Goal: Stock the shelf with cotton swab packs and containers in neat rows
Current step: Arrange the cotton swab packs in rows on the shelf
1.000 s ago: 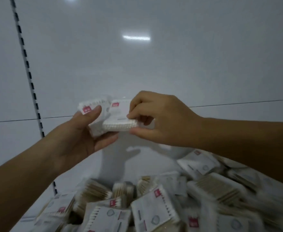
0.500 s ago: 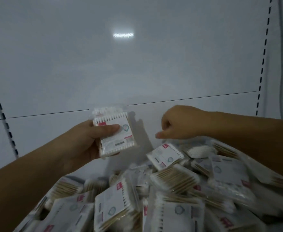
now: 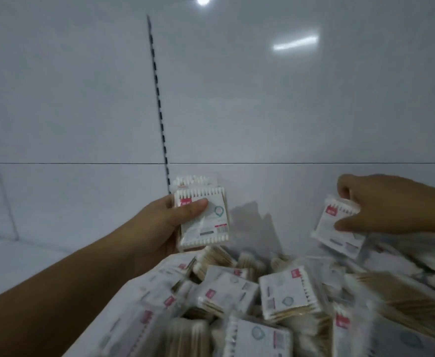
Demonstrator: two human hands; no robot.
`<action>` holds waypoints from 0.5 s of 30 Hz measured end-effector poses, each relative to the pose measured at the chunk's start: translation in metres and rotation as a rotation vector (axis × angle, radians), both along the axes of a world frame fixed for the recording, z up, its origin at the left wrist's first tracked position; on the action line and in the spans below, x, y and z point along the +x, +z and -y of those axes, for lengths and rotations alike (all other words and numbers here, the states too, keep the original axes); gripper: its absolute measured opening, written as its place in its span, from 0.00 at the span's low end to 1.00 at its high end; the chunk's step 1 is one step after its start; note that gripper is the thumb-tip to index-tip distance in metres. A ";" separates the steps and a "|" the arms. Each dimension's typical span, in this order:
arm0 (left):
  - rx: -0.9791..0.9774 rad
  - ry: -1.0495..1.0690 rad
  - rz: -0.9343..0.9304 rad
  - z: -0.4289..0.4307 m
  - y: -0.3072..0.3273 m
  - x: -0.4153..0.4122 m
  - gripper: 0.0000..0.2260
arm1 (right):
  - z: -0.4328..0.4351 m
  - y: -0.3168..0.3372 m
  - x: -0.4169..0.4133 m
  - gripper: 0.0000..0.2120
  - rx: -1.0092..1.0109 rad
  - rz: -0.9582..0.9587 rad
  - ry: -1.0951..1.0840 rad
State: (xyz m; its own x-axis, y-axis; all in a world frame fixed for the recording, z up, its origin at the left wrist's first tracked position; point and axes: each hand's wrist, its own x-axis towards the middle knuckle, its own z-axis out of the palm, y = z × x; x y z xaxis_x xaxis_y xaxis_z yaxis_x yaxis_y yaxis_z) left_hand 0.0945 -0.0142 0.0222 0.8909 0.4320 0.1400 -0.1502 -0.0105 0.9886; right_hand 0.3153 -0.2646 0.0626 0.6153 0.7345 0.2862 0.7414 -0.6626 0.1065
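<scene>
My left hand point(image 3: 165, 222) grips a small stack of flat cotton swab packs point(image 3: 206, 220), white with a red label, its thumb across the front pack. My right hand point(image 3: 386, 204) pinches another swab pack point(image 3: 335, 228) by its upper edge, thumb on its face, just above the heap. A loose pile of swab packs point(image 3: 283, 300) fills the lower part of the view, lying at all angles.
A white shelf back panel point(image 3: 237, 99) rises ahead, with a black slotted upright point(image 3: 158, 104) running down it. The white shelf floor point(image 3: 31, 253) shows at the lower left. A horizontal seam crosses the panel at mid height.
My right hand left the stack, dropped to the pile on the right and took hold of a pack there. My left hand kept its stack. The view swung to the right.
</scene>
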 end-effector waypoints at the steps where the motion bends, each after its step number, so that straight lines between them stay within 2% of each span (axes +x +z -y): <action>1: 0.009 0.045 0.009 -0.008 -0.001 -0.016 0.21 | -0.009 0.009 -0.013 0.19 0.133 -0.086 0.081; 3: 0.030 0.124 0.024 -0.027 -0.003 -0.053 0.23 | -0.036 0.026 -0.051 0.16 0.389 -0.381 0.324; 5: 0.036 0.182 0.048 -0.048 -0.009 -0.094 0.25 | -0.074 0.037 -0.103 0.16 0.477 -0.569 0.555; 7: 0.022 0.245 0.086 -0.069 -0.018 -0.138 0.25 | -0.122 0.038 -0.163 0.18 0.470 -0.609 0.733; 10: -0.012 0.338 0.133 -0.101 -0.038 -0.208 0.26 | -0.209 0.021 -0.252 0.13 0.380 -0.644 0.871; 13: 0.008 0.407 0.159 -0.137 -0.055 -0.282 0.26 | -0.294 -0.007 -0.339 0.20 0.360 -0.692 0.908; 15: -0.024 0.438 0.168 -0.164 -0.064 -0.331 0.25 | -0.345 -0.026 -0.391 0.23 0.433 -0.743 0.928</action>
State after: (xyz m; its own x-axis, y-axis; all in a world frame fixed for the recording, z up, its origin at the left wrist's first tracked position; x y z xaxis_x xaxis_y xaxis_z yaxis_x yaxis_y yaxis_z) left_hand -0.2365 0.1501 -0.0415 0.5898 0.7672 0.2521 -0.2951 -0.0858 0.9516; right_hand -0.0761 0.0809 0.0364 0.0353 0.9076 0.4184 0.7326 0.2613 -0.6286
